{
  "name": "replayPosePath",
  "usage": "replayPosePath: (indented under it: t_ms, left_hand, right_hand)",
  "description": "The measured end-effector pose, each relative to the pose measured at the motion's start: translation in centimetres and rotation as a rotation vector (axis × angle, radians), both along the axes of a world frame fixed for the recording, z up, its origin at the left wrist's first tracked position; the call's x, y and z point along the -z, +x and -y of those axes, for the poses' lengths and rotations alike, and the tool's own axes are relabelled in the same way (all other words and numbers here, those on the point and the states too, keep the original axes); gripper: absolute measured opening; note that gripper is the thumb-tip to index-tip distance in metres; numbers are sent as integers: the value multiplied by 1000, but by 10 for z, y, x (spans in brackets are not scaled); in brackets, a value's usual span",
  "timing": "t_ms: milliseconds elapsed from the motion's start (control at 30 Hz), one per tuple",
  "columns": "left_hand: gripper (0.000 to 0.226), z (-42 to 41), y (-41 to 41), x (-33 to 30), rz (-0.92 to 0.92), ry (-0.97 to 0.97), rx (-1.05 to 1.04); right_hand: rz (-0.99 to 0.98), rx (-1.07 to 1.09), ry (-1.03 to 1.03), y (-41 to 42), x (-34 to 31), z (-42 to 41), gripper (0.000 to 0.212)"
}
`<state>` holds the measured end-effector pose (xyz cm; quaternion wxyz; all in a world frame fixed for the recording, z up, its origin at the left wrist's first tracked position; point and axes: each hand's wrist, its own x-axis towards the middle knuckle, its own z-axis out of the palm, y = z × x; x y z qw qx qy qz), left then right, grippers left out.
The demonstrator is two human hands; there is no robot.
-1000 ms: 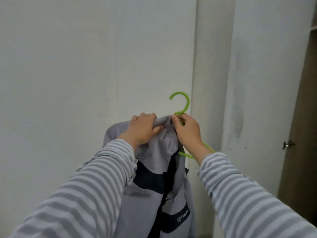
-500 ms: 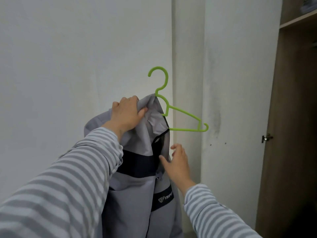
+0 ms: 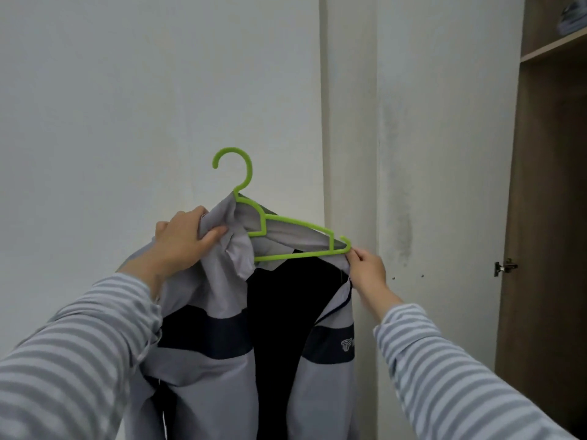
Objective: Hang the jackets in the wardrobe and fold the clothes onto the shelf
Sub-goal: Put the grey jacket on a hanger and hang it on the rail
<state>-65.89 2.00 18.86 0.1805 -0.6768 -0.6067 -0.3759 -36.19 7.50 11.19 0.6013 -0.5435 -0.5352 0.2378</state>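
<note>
Clenched around a bunch of grey collar fabric, the person's left hand [image 3: 185, 241] holds up a grey jacket [image 3: 216, 315] with a dark band across the chest, thumb pressed over the cloth just left of the neck of a lime-green hanger [image 3: 287, 231]. Fingertips of the right hand [image 3: 365, 268] pinch the jacket's right shoulder at the hanger's outer tip, narrowly closed on the fabric edge; whether they also touch the plastic cannot be told. Between the two hands the hanger sits tilted, right arm lower, its hook standing free above the collar against a white wall [image 3: 127, 90]. Open at the front, the jacket shows a dark lining and hangs down out of frame. Both striped sleeves [image 3: 444, 369] are cut off at the bottom edge. At far right, a wooden wardrobe [image 3: 552, 217] is partly visible, the items on its upper shelf too blurred to identify.
</note>
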Motion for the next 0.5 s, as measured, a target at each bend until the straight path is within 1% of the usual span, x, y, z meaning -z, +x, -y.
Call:
replayPosePath:
  t_ms: [100, 167, 233, 333, 400, 500]
  left_hand:
    - [41, 3, -15, 5, 25, -19, 15]
    - [44, 3, -20, 4, 51, -49, 31]
    - [39, 4, -22, 2, 50, -75, 29]
    - [26, 2, -17, -2, -39, -78, -53]
    - [26, 1, -7, -4, -66, -70, -113]
    - [25, -3, 8, -8, -61, -71, -178]
  right_hand:
    - [41, -30, 75, 2, -27, 5, 30]
    - [105, -18, 108, 3, -45, 9, 35]
    - [186, 29, 144, 5, -60, 13, 42]
    - [233, 95, 195, 8, -80, 20, 40]
    - [271, 147, 231, 8, -90, 26, 40]
    - [294, 193, 283, 7, -104, 36, 41]
